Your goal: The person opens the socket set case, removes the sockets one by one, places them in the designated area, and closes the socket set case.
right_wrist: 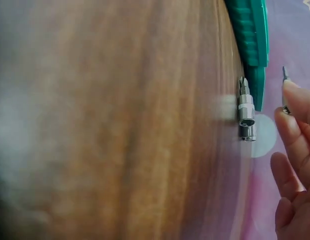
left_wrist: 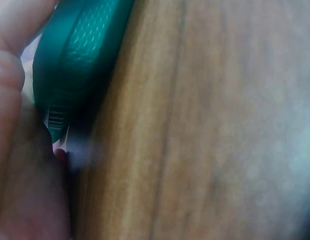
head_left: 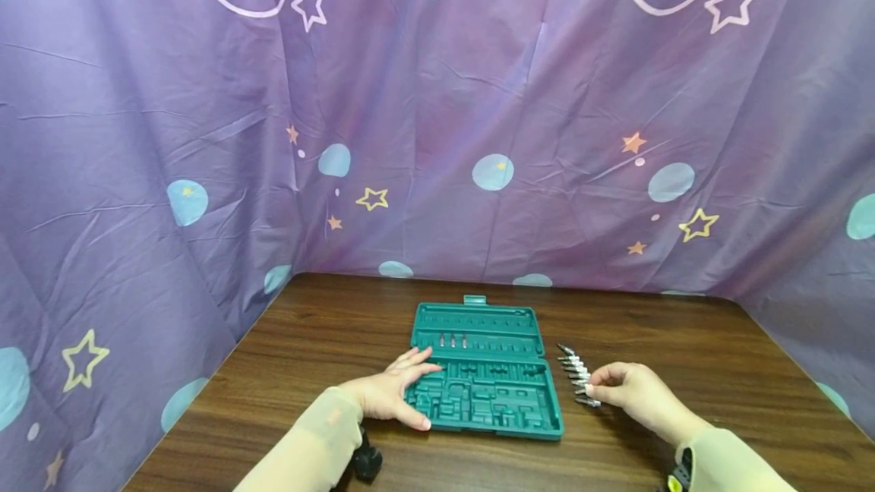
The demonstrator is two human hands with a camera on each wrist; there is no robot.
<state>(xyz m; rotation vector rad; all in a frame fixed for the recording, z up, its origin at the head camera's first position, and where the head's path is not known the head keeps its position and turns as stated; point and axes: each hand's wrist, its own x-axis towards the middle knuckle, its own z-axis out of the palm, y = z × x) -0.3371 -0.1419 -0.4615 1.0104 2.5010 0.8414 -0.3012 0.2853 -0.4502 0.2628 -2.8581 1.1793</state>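
Green plastic, the unfolded rectangular toolbox case (head_left: 556, 405) lies flat on the brown wood-grain surface (head_left: 301, 348). The left hand (head_left: 390, 393) rests on its left side, fingers spread wide and thumb at the near corner, probably to steady it. Right of the case, small silver metal bits (head_left: 573, 361) lie in a row, seemingly set within the right hand's reach. The right hand (head_left: 639, 393) pinches one slim silver metal bit (right_wrist: 284, 73) between thumb and finger, apparently lifted just off the surface, a grip that leaves its tip free. That tip points roughly toward the case, its long axis about level with the surface. Three small reddish bits (head_left: 453, 341) sit in the lid, long axes running front to back.
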